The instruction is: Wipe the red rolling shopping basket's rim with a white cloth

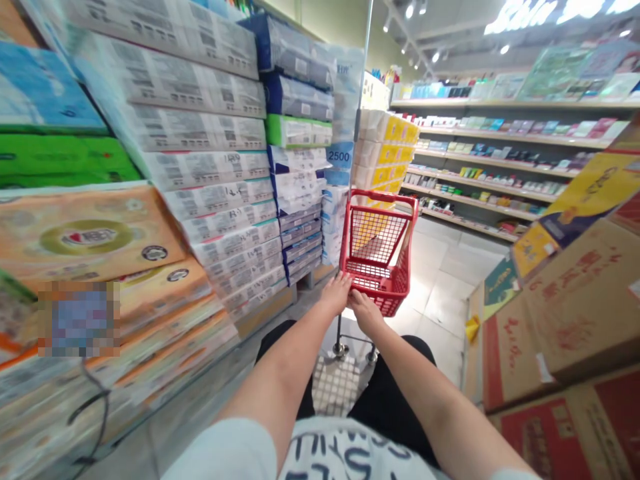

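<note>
A red plastic shopping cart (404, 267) stands in front of me, its basket of open grid and its wheels showing low down near my legs. Both arms reach forward to the basket's near left corner. My left hand (337, 293) is closed on the near edge there, fingers lying over it. Just to the right, my right hand (366, 312) grips the same edge, close against the left one. Part of the fingers of each hand is hidden behind the edge. The basket's far side has a raised red bar.
Tall stacks of wrapped paper packs (220, 167) line the left side, with orange packs (95, 230) nearer. Cardboard boxes (565, 307) are piled close on the right. Pale floor tiles (445, 287) lead toward stocked shelves (500, 163). A thin glass edge (361, 100) rises left of the cart.
</note>
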Demonstrator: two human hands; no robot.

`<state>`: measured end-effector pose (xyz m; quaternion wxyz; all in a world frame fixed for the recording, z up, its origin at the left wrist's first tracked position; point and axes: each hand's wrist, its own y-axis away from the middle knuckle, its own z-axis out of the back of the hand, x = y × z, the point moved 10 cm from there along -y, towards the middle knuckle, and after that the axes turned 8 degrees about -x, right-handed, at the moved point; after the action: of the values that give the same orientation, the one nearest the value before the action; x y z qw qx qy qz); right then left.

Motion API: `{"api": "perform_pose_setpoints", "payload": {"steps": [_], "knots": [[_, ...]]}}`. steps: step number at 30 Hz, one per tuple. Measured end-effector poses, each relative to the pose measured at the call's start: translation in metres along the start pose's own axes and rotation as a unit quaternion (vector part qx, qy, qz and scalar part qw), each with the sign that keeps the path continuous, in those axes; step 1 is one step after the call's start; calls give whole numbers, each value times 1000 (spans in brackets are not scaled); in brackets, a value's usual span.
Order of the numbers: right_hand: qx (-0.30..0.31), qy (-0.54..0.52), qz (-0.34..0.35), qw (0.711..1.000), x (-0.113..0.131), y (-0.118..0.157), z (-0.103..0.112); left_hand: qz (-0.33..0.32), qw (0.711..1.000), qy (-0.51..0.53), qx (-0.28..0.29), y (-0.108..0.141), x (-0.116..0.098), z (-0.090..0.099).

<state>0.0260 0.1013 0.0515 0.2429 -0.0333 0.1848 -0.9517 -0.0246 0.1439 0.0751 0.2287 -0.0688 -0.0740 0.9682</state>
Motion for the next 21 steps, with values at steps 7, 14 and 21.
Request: {"api": "perform_pose_setpoints", "payload": {"steps": [7, 14, 21], "knots": [[-56, 10, 21, 998, 0, 1, 4, 3, 1000, 7, -5, -1, 1, -3], [-73, 1, 35, 997, 0, -1, 12, -34, 999, 9, -11, 3, 3, -4], [-136, -34, 29, 990, -7, -11, 32, -88, 995, 21, -40, 8, 18, -7]]}}
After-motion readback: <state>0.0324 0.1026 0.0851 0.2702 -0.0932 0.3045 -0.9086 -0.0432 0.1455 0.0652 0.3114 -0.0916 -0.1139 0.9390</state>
